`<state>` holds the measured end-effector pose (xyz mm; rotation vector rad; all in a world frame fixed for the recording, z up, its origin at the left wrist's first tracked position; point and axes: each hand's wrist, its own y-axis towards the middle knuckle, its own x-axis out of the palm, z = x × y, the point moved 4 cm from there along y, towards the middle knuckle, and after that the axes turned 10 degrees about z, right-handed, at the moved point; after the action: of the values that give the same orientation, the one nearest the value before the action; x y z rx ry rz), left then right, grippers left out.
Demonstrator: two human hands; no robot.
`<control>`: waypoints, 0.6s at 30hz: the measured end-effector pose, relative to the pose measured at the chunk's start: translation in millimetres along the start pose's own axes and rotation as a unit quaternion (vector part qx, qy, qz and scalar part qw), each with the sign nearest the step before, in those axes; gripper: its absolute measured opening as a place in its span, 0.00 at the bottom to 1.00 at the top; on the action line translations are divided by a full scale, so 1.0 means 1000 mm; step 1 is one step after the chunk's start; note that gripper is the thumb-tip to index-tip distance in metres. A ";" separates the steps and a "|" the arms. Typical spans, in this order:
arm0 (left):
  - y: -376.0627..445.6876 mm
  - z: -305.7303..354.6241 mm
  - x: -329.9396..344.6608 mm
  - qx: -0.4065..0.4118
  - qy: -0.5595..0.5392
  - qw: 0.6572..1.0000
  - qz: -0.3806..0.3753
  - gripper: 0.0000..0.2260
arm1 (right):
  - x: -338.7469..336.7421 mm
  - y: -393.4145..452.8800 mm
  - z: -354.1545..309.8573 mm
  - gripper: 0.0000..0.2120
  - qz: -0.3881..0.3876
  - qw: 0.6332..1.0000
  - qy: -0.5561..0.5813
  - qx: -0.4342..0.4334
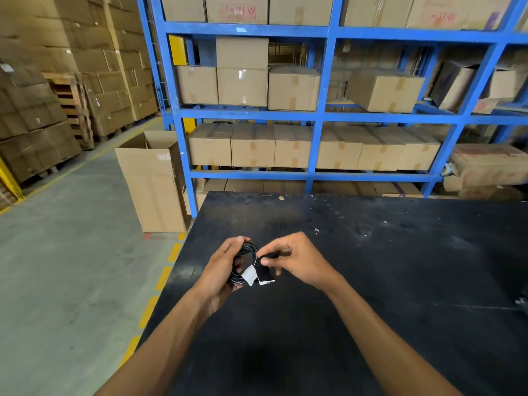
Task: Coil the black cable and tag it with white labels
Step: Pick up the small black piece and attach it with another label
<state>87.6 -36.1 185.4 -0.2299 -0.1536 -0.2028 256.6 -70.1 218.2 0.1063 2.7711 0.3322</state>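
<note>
Left hand (pixel 221 270) wrapped around the coiled black cable (pixel 245 260), fingers (pixel 238 240) curled over the far side of the loops, thumb side hidden behind the coil. Coil held above the black bench (pixel 385 267), near its left edge, not resting on it. White label (pixel 249 274) stuck on the near part of the coil, just beside the left palm. Second white label (pixel 266 280) hanging close to the first, on a dark strip that runs up toward the right fingertips; only its lower white edge plainly seen.

Right hand (pixel 297 260) just to the right of the coil, thumb and forefinger pinched narrowly on a small dark piece at the coil's right side, probably part of the cable or the strip; cannot tell which. Remaining right fingers loosely bent beneath the pinch. Both forearms reaching in from the near edge, bare.

Beyond the fingers, past the far bench edge, blue shelving (pixel 320 115) stacked with closed cardboard boxes (pixel 291 88). To the left of the left fingers, on the concrete floor (pixel 71 238), a tall open carton (pixel 154 181) standing beside the shelving. Yellow dashed floor marking (pixel 148 311) alongside the left bench edge. Further left, pallets stacked with more boxes (pixel 37 110).
</note>
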 end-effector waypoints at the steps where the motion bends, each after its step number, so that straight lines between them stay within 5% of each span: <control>1: 0.001 0.001 0.000 0.001 -0.001 1.000 0.004 0.10 | 0.000 0.001 -0.001 0.08 -0.001 1.000 -0.005 -0.004; 5: 0.007 0.004 -0.001 -0.001 0.005 1.000 0.024 0.09 | -0.002 0.005 -0.003 0.08 -0.005 1.000 -0.013 -0.019; 11: 0.011 0.007 0.001 0.004 0.000 0.999 0.033 0.19 | 0.000 0.013 -0.001 0.08 0.012 0.997 -0.048 -0.060; 18: 0.018 0.014 0.004 0.005 0.003 0.998 0.060 0.13 | -0.001 0.018 0.002 0.09 0.016 0.997 -0.021 -0.078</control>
<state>93.9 -16.3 196.0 -0.2276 -0.1345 -0.0837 259.4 -52.3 220.9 0.1161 2.6926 0.5468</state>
